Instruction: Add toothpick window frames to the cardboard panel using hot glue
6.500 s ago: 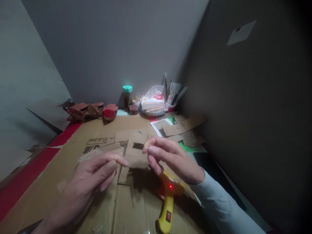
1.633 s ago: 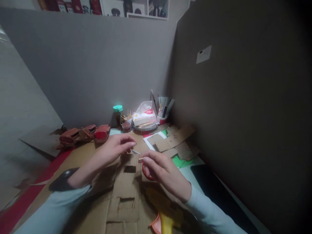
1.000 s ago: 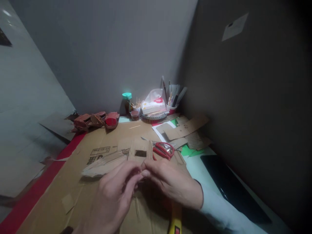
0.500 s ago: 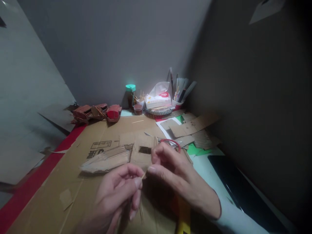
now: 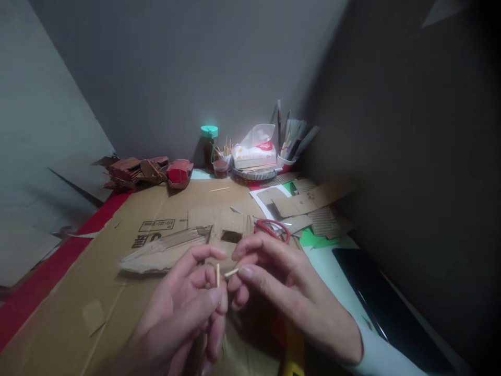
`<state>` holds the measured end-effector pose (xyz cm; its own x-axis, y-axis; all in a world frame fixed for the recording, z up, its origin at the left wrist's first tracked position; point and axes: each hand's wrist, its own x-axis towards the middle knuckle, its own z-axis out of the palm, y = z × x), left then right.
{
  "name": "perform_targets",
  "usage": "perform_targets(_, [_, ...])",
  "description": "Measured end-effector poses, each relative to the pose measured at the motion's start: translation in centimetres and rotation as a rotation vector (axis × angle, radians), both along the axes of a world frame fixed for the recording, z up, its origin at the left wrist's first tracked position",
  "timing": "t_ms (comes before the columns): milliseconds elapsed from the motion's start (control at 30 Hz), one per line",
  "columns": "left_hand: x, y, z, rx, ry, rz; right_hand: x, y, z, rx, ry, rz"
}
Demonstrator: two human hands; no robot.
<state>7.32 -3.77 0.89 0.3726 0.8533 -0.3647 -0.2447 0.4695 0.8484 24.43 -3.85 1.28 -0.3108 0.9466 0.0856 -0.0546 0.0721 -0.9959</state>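
Observation:
Between thumb and fingers, my left hand (image 5: 183,308) pinches a short thin wooden stick (image 5: 218,275) that points upward. My right hand (image 5: 285,287), close beside it, holds another short stick piece (image 5: 231,272) between thumb and fingertips, tilted sideways. The two pieces are apart. Just beyond my hands lies a pointed cardboard piece (image 5: 164,253), joined or touching a cardboard part (image 5: 238,224) with a dark rectangular opening. Red-handled scissors (image 5: 274,230) lie behind my right hand.
Cardboard sheet (image 5: 129,292) covers the table. At the back stand red cardboard pieces (image 5: 180,172), a green-lidded jar (image 5: 209,146), a tissue pack (image 5: 255,154) and a pen cup (image 5: 286,161). Cardboard scraps (image 5: 309,201) and a black flat device (image 5: 383,303) lie right; a yellow tool (image 5: 294,350) lies near.
My hands show two separate stick pieces now, where one stick tip showed between them before. The left piece has turned upright. The view has shifted slightly.

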Motion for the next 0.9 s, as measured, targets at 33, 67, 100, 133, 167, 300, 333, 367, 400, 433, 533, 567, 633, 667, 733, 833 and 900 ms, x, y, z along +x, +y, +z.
perform_targets(33, [0.0,-0.1,0.0,0.007,0.006,0.003,0.0,0.0,0.0,0.008,-0.013,0.0])
perform_targets(67, [0.1,-0.1,0.0,0.016,0.015,0.005,0.0,0.0,0.0,0.018,-0.043,-0.003])
perform_targets(100, [0.1,-0.1,0.0,0.029,0.024,0.007,0.0,0.0,0.0,0.041,-0.093,-0.012])
perform_targets(133, [0.1,-0.2,0.0,0.044,0.039,0.014,0.1,0.0,0.1,0.079,-0.16,-0.03])
perform_targets(167, [0.1,-0.2,-0.1,0.062,0.056,0.021,0.2,0.0,0.2,0.132,-0.236,-0.056])
perform_targets(300, [-0.1,-0.1,-0.4,0.083,0.128,-0.049,0.9,0.0,0.7,0.327,-0.441,-0.134])
perform_targets(333, [-0.2,-0.1,-0.4,0.072,0.135,-0.089,1.1,0.0,0.8,0.349,-0.461,-0.136])
perform_targets(367, [-0.2,0.0,-0.5,0.061,0.137,-0.127,1.2,0.1,0.9,0.37,-0.478,-0.136])
perform_targets(400, [-0.3,0.0,-0.6,0.054,0.144,-0.152,1.3,0.1,0.9,0.396,-0.494,-0.131])
perform_targets(433, [-0.3,0.0,-0.7,0.053,0.155,-0.163,1.4,0.1,1.0,0.426,-0.508,-0.118])
perform_targets(533, [-0.1,-0.1,-1.0,0.081,0.221,-0.141,1.5,0.1,1.2,0.508,-0.537,-0.067])
perform_targets(567, [-0.1,-0.2,-1.1,0.094,0.246,-0.127,1.5,0.0,1.3,0.534,-0.544,-0.057])
perform_targets(633, [0.0,-0.3,-1.3,0.121,0.277,-0.101,1.6,0.0,1.4,0.576,-0.562,-0.046])
perform_targets(667, [-0.1,-0.4,-1.5,0.135,0.288,-0.095,1.6,0.0,1.4,0.591,-0.58,-0.043])
perform_targets(733, [-0.2,-0.5,-1.8,0.184,0.327,-0.109,1.5,0.0,1.4,0.608,-0.614,-0.008])
perform_targets(833, [-0.5,-0.5,-2.0,0.335,0.425,-0.149,1.2,0.1,1.0,0.627,-0.614,0.049])
perform_targets(900, [-0.6,-0.4,-2.0,0.43,0.455,-0.148,1.0,0.2,0.8,0.631,-0.603,0.039])
